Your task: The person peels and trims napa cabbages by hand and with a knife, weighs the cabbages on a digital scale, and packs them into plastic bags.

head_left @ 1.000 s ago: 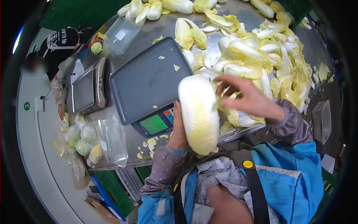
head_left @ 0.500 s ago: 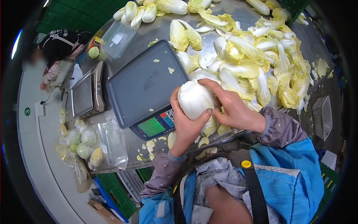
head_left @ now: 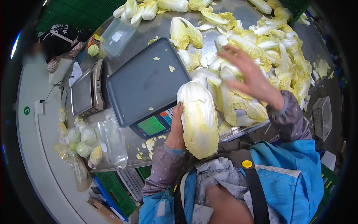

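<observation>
A pale napa cabbage (head_left: 199, 121) stands nearly upright, its white base toward the far side. My left hand (head_left: 177, 128) holds it from the left, with the thumb along its side and the other fingers hidden behind it. Above loose cabbage leaves (head_left: 242, 48), to the right of the cabbage, my right hand (head_left: 248, 76) hangs with its fingers spread and blurred, nothing seen in it. Just left of the cabbage is a scale with a grey tray (head_left: 149, 82) bearing small leaf scraps and a lit green display (head_left: 152, 126).
Wrapped vegetables (head_left: 84, 140) and a clear plastic tray (head_left: 112, 143) lie at the left. A second scale (head_left: 84, 93) stands behind them. A co-worker (head_left: 61, 41) bends at the upper left. More cabbages (head_left: 149, 10) lie at the far edge. A white basket (head_left: 322, 118) is at the right.
My right hand has left the cabbage and moved up and right over the leaves, fingers opened. The cabbage has turned to show its length. The co-worker's arm has drawn back.
</observation>
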Available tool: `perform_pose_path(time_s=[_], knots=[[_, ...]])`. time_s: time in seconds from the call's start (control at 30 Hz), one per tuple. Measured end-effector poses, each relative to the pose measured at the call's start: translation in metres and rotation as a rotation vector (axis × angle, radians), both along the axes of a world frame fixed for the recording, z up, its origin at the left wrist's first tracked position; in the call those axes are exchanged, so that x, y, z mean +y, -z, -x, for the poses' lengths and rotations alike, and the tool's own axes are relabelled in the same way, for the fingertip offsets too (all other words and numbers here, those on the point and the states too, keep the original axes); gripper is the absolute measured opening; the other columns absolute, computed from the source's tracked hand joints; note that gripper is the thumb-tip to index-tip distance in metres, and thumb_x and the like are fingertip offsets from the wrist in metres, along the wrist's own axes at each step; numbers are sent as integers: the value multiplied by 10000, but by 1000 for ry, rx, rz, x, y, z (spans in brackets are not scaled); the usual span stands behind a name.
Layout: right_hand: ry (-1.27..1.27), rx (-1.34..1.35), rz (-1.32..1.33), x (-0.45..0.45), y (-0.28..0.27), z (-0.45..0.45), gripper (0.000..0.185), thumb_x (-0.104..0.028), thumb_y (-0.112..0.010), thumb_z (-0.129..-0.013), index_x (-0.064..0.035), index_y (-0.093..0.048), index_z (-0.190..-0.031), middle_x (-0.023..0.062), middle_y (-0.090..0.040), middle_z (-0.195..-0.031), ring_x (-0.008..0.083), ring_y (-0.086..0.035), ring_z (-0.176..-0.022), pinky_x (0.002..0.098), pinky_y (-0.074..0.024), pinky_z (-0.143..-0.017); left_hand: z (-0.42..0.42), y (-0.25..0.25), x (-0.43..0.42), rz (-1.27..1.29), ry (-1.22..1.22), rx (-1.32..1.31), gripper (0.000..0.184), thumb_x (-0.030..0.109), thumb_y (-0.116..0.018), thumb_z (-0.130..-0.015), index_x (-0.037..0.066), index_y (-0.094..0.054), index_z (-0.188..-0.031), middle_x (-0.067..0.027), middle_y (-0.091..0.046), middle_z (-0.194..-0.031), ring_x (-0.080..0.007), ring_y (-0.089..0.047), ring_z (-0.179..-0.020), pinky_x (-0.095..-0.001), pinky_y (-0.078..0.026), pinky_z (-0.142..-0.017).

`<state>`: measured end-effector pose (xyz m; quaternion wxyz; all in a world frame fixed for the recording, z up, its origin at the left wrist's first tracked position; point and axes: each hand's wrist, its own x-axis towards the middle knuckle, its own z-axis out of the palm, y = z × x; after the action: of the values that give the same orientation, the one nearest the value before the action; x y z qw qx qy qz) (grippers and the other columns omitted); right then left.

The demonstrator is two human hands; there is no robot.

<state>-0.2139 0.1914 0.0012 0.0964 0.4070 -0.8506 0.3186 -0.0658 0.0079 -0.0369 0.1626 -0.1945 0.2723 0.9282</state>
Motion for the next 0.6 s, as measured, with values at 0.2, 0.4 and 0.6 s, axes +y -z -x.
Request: perform_pose_path(time_s=[0.2, 0.4, 0.6], knots=[[-288, -347, 349, -42, -5, -23, 184, -144, -587, -814, -35, -597, -962, 177, -609, -882, 296, -607, -730, 346, -470, -617, -8, 17, -1, 45, 89, -9, 872, 722, -428, -721, 19, -409, -1236, -207, -523, -1073, -333, -572, -890, -415, -500, -715], [-201, -679, 421, -52, 10, -12, 169, -128, -534, -862, 25, -566, -926, 115, -595, -656, 156, -577, -540, 304, -436, -498, -3, 26, -5, 77, 104, -36, 948, 746, -484, -667, 12, -387, -1260, -191, -524, -1049, -305, -558, -858, -382, -472, -718], [211, -1162, 642, -20, 13, 28, 244, -187, -545, -874, 31, -509, -978, 102, -595, -781, 158, -607, -600, 259, -499, -526, -14, 34, -10, 106, 141, 290, 962, 694, -570, -634, 52, -328, -1309, -180, -494, -1073, -324, -544, -896, -420, -492, -717]])
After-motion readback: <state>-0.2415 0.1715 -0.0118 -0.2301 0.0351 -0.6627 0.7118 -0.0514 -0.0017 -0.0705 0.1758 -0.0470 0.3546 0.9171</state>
